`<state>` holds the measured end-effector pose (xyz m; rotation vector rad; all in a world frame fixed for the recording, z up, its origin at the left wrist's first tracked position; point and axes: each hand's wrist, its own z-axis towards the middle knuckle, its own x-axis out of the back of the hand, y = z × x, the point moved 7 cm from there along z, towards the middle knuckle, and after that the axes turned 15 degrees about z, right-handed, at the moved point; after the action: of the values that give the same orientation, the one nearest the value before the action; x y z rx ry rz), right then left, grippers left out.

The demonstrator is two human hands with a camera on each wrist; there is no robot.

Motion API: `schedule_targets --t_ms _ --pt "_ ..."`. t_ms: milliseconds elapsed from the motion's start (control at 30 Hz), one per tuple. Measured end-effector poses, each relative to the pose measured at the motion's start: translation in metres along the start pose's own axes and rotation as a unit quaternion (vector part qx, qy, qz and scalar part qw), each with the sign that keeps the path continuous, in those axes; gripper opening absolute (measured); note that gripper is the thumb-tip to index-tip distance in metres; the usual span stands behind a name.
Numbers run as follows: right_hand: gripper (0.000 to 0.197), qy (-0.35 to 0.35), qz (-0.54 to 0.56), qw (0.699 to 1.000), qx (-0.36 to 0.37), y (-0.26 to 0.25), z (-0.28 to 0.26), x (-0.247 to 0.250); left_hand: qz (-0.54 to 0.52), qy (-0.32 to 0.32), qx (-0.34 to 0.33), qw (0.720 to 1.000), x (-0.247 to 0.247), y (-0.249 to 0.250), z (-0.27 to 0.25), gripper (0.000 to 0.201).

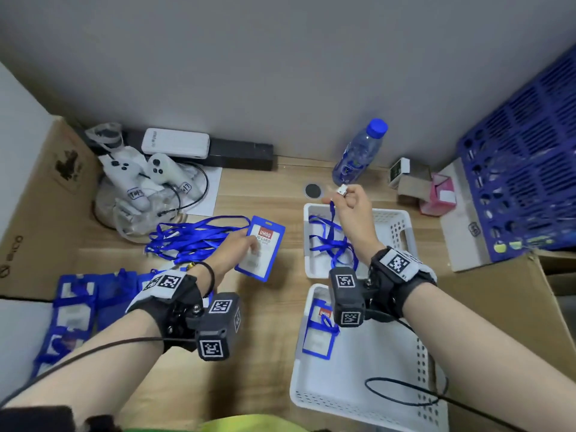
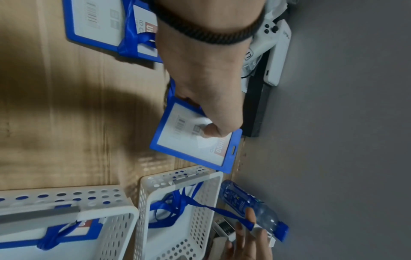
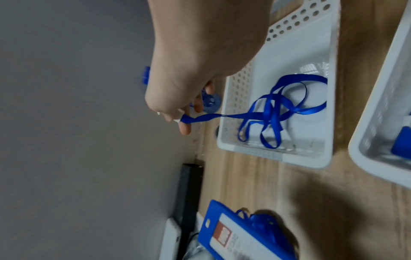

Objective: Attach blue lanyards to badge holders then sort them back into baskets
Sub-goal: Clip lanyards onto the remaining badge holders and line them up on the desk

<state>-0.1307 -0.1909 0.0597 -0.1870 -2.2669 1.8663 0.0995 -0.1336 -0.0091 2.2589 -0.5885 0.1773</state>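
Nearest, left hand grips the blue plastic badge holder above the wooden desk, slot pointing away, while right hand pinches the blue ribbon lanyard's white clip just rightward.

Two baskets right on table, far basket behind near basket; lanyard pile left, bottle by wall behind baskets.

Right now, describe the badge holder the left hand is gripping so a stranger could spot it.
Start at the small white basket at the back of the wooden desk; just to its left lies a blue-framed badge holder beside loose blue lanyards. Unlike the others, it has no lanyard, and the left hand grips it.
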Motion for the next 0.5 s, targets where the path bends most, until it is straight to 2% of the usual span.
schedule_targets --t_ms 67,167,233,367,500 --pt "0.007 -0.016 0.022 1.000 0.014 -0.023 -0.012 -0.007 -0.011 0.003 -0.011 1.000 0.006 0.006 -0.011 0.019" --pt "0.006 -0.030 0.041 0.998 0.033 -0.054 -0.034 -0.022 -0.042 0.008 -0.025 0.999 0.015 0.016 -0.032 0.007" --pt "0.011 -0.043 0.051 0.997 0.031 -0.069 -0.047 -0.032 -0.060 0.011 -0.027 0.998 0.020 0.019 -0.045 0.007" --pt "0.020 -0.117 0.095 0.989 -0.005 -0.096 -0.074 -0.060 -0.053 0.011 -0.063 0.997 0.032 0.024 -0.070 0.008" --pt "0.014 -0.184 0.084 0.979 -0.018 -0.129 -0.105 -0.092 -0.019 0.020 -0.137 0.990 0.047 0.032 -0.087 0.015"
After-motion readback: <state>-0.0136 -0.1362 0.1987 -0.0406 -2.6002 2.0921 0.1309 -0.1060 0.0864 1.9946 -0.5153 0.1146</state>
